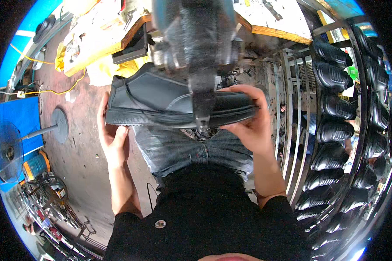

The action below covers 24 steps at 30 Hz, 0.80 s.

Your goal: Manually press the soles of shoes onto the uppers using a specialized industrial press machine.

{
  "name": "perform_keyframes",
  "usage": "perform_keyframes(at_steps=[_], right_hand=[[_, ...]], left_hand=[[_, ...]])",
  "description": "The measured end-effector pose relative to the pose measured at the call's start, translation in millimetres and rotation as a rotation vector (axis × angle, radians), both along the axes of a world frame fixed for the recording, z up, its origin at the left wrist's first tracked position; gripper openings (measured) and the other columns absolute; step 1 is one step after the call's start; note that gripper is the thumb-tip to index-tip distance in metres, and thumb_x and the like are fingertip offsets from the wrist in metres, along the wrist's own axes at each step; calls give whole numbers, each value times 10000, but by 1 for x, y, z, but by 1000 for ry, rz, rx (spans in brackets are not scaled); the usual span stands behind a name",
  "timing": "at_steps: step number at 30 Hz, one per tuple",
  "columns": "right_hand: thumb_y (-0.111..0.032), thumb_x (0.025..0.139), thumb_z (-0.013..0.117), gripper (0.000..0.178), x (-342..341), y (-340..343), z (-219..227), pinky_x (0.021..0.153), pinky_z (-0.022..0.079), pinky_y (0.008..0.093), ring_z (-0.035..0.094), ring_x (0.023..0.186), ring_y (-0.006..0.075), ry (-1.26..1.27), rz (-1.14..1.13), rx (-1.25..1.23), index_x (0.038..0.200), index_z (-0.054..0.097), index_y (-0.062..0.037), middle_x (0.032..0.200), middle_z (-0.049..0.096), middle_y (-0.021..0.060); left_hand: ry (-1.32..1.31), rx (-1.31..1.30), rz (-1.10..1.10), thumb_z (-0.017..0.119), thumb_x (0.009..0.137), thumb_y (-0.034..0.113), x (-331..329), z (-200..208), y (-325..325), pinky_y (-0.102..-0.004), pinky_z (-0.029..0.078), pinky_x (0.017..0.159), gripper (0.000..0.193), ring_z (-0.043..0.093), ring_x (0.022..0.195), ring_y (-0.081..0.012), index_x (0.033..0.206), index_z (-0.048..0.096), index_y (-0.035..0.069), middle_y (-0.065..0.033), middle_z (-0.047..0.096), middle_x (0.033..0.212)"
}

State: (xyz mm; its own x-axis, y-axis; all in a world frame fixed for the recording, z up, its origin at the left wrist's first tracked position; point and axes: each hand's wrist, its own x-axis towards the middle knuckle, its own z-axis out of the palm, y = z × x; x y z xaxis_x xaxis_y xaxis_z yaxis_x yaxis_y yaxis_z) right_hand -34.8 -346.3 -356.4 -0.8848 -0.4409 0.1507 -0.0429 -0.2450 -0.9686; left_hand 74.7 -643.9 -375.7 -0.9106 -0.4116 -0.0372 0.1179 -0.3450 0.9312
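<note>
A black shoe (152, 98) lies on its side between my two hands, sole edge toward me. My left hand (113, 135) cups its left end from below. My right hand (252, 124) grips its right end, fingers wrapped over the top. A grey machine head (196, 39) hangs over the shoe's middle, and its narrow arm (201, 106) comes down across the shoe's side. My lap in blue jeans (191, 150) is right under the shoe.
A metal rack (335, 130) at the right holds several black shoes in rows. A wooden workbench (104, 39) with clutter stands behind the machine. A standing fan (13, 150) and its round base are on the brown floor at the left, with a yellow cable.
</note>
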Motion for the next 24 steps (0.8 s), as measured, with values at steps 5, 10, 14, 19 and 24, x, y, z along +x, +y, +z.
perform_keyframes(at_steps=[5,10,14,19,24], right_hand=[[-90,690,894,651,0,-16,14,967,500,360,654,1108,275,213,-56,251,1260,584,-46,1216,656,110],[-91,727,858,633,7,-21,40,947,519,394,650,1112,328,272,-35,470,1284,560,-45,1207,652,141],[-80,707,845,662,10,-25,44,910,535,425,643,1083,377,352,-56,514,1291,536,-53,1196,644,168],[-124,681,863,698,5,-19,53,865,539,433,645,1039,373,500,-42,612,1290,530,-57,1187,652,148],[-171,651,893,830,-10,1,10,947,506,414,592,1162,359,529,27,429,1373,497,-64,1270,617,129]], left_hand=[[212,-949,88,818,792,454,-14,31,21,-524,152,1217,953,313,1471,-373,1499,371,-2,-208,410,1541],[131,-1276,-308,891,685,343,-48,94,63,-612,206,1167,785,495,1321,-398,1334,561,49,-162,608,1308],[123,-1157,-440,896,666,207,-66,81,63,-506,391,1080,633,590,1180,-349,1215,635,27,-142,650,1185],[60,-557,-471,871,693,-9,-62,63,69,-336,531,921,509,670,1039,-189,1154,657,-3,-101,689,1146],[51,-260,-486,831,698,-105,-55,48,78,-361,529,975,546,639,1145,-230,1199,626,-33,-161,643,1265]])
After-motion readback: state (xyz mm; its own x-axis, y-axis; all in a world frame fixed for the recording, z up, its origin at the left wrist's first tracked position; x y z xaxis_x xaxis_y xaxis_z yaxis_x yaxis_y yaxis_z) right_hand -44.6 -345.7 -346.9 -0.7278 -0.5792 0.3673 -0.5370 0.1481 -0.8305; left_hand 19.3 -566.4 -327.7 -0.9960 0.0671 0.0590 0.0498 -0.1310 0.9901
